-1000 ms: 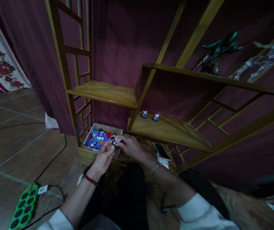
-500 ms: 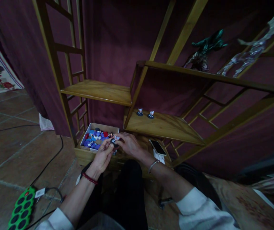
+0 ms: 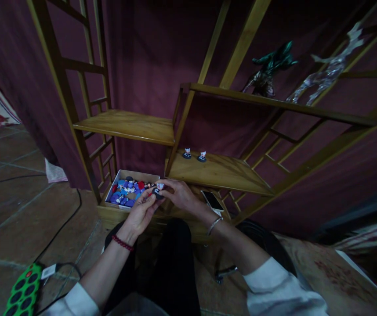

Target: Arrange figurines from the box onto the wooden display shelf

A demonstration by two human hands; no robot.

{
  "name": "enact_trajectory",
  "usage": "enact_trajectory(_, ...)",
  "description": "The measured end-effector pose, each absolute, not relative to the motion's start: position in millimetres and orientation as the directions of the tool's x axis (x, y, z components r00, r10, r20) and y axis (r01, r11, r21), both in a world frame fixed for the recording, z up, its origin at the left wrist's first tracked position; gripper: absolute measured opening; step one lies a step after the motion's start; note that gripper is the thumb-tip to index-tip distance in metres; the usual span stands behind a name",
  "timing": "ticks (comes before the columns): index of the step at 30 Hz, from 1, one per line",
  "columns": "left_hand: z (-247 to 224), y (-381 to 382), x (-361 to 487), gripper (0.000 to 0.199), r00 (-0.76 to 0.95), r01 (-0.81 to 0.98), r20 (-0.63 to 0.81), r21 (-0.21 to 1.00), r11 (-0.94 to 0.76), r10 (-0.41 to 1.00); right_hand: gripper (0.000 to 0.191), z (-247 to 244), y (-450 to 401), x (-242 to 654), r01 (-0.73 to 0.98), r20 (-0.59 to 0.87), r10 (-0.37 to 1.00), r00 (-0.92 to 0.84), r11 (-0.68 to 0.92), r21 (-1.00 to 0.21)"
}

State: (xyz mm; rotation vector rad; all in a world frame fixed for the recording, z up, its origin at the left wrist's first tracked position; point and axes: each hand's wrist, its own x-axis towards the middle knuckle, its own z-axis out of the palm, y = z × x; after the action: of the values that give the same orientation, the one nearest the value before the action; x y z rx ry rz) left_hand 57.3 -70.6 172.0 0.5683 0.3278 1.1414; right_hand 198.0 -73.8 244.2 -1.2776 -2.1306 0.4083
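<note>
Blue, purple and red figurines [image 3: 127, 188] are gathered in an open box [image 3: 149, 177], left of the frame's lower centre. By its right corner, a dark-based figurine [image 3: 158, 190] is gripped between left hand [image 3: 142, 213] and right hand [image 3: 181, 195]. Any writing on the white tag [image 3: 48, 271], lower left, cannot be read

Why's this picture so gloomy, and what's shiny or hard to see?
Head view: dim light everywhere, with deep shadow on the curtain below the upper shelf; head view: glints on the silvery figurine; head view: the little held figure shows too small and dim for fine detail.
</note>
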Motion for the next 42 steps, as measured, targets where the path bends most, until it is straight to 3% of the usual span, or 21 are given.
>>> enact_trajectory(14,174,-73,67,0.029,0.447,-0.73,0.052,0.598,0.331,0.893,0.022,250,-80,207,0.695,0.336,0.884,-0.326,0.465,-0.549)
enact_trajectory(29,177,-72,47,0.027,0.388,-0.779,0.033,0.545,0.309,0.921,0.022,253,-68,182,0.683,0.307,0.885,-0.349,0.465,-0.564)
enact_trajectory(42,173,-75,30,0.038,0.276,-0.762,0.051,0.62,0.186,0.96,0.018,237,-58,161,0.693,0.335,0.869,-0.365,0.494,-0.525)
